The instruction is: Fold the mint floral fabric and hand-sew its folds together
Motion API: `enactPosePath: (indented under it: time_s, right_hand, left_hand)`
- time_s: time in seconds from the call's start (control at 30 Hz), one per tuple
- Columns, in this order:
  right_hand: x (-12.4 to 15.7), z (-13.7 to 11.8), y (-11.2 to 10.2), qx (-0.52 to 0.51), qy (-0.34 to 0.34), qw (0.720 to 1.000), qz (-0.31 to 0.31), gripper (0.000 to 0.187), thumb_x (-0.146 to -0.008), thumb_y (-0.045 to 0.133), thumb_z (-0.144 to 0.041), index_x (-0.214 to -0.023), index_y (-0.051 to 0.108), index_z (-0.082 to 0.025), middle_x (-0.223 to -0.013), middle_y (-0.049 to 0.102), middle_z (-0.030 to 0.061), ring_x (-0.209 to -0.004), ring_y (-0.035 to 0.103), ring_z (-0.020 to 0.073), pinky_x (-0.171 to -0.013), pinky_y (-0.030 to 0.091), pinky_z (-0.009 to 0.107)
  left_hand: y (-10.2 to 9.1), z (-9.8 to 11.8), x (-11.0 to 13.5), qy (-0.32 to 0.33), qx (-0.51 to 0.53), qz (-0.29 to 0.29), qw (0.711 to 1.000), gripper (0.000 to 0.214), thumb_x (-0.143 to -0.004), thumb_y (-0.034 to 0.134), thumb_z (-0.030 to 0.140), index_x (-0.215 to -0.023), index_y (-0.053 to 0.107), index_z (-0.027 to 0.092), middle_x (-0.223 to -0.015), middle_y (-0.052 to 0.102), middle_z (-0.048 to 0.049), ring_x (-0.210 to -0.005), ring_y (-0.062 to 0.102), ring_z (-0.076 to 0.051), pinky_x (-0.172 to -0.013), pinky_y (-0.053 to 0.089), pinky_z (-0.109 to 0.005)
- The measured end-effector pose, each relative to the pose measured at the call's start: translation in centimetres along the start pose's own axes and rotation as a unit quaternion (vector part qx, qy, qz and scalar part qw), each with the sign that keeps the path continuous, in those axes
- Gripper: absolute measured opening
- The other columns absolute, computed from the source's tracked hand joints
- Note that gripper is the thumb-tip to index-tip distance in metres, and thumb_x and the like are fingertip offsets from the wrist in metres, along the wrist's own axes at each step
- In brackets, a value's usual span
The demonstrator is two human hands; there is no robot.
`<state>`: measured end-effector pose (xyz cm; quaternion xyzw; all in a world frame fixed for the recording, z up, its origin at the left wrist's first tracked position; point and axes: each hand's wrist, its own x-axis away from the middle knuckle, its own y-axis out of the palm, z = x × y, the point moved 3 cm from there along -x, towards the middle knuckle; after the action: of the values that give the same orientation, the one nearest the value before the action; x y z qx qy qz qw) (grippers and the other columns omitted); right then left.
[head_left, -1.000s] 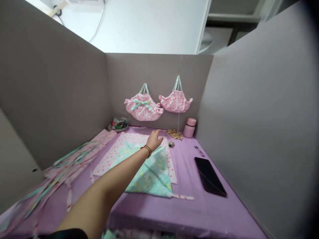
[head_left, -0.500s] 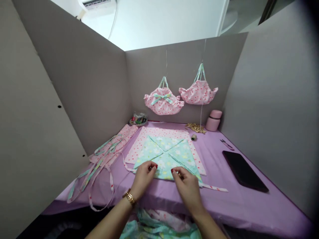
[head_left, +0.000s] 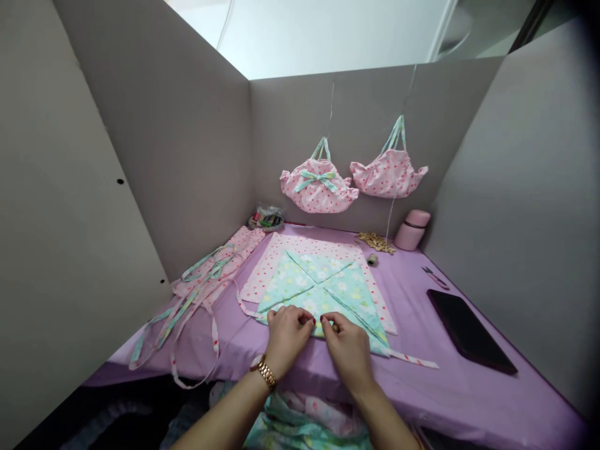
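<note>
My left hand point(head_left: 289, 334), with a gold wristwatch, is pinched closed over the front edge of a mint floral cloth point(head_left: 342, 281). Close beside it, my right hand point(head_left: 349, 347) is pinched as well, the two sets of fingertips almost meeting. Whatever lies between the fingers is too small to make out. The floral cloth has folded seams crossing in an X and lies on a pink dotted cloth point(head_left: 259, 275). A dotted tie point(head_left: 415, 359) sticks out at its right corner, and another tie leaves its left side.
Pink pieces with long ties point(head_left: 206, 290) lie at left. Behind are a thread basket point(head_left: 265, 219), wooden pieces point(head_left: 375, 242), a spool point(head_left: 372, 259) and a pink flask point(head_left: 412, 230). At right lie snips point(head_left: 435, 278) and a black tablet point(head_left: 470, 331). Two ruffled pink items point(head_left: 319, 187) hang behind.
My hands have come closer together at the cloth's front edge, the left moving right towards the other. The camera view has shifted slightly.
</note>
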<state>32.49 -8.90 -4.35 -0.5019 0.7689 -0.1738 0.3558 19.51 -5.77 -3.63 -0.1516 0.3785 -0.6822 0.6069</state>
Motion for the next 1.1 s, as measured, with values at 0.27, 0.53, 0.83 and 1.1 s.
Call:
enactPosePath:
  time_s: [0.27,0.53,0.83,1.1]
  right_hand:
    - [0.12,0.2,0.37,0.028,-0.006,1.0,0.005,0.027,-0.083,0.043,-0.034,-0.077,0.067,-0.022,-0.064,0.068,0.0026,-0.053,0.058,0.0168,-0.053,0.033,0.025]
    - [0.19,-0.38,0.4,0.052,-0.021,0.998,0.004,0.027,-0.083,0.043,-0.033,-0.076,0.066,-0.022,-0.062,0.067,0.0018,-0.052,0.058,0.0167,-0.054,0.032,0.025]
    - [0.29,-0.42,0.53,0.066,-0.033,0.997,0.014,0.026,-0.083,0.044,-0.033,-0.075,0.066,-0.022,-0.06,0.066,0.0005,-0.051,0.057,0.0157,-0.053,0.031,0.024]
    - [0.3,-0.68,0.36,0.074,-0.043,0.996,0.016,0.029,-0.085,0.042,-0.034,-0.075,0.066,-0.022,-0.061,0.067,0.0017,-0.05,0.057,0.0154,-0.052,0.032,0.024]
  left_hand:
    - [0.0,-0.11,0.09,0.002,-0.003,0.008,1.0,0.021,-0.079,0.048,0.029,-0.074,0.068,0.024,-0.079,0.067,-0.0007,-0.084,0.055,-0.021,-0.077,0.026,-0.037]
    - [0.04,-0.18,0.15,0.006,0.001,0.015,1.0,0.021,-0.079,0.049,0.029,-0.071,0.067,0.023,-0.076,0.067,-0.0003,-0.08,0.055,-0.02,-0.076,0.026,-0.037]
    - [0.2,-0.34,0.2,0.009,0.002,0.019,1.0,0.02,-0.079,0.05,0.029,-0.07,0.067,0.023,-0.075,0.067,0.0004,-0.08,0.055,-0.019,-0.077,0.025,-0.037]
    - [-0.12,-0.01,0.29,0.007,0.0,0.011,1.0,0.02,-0.079,0.05,0.029,-0.071,0.068,0.024,-0.077,0.068,0.0003,-0.082,0.056,-0.02,-0.078,0.027,-0.037]
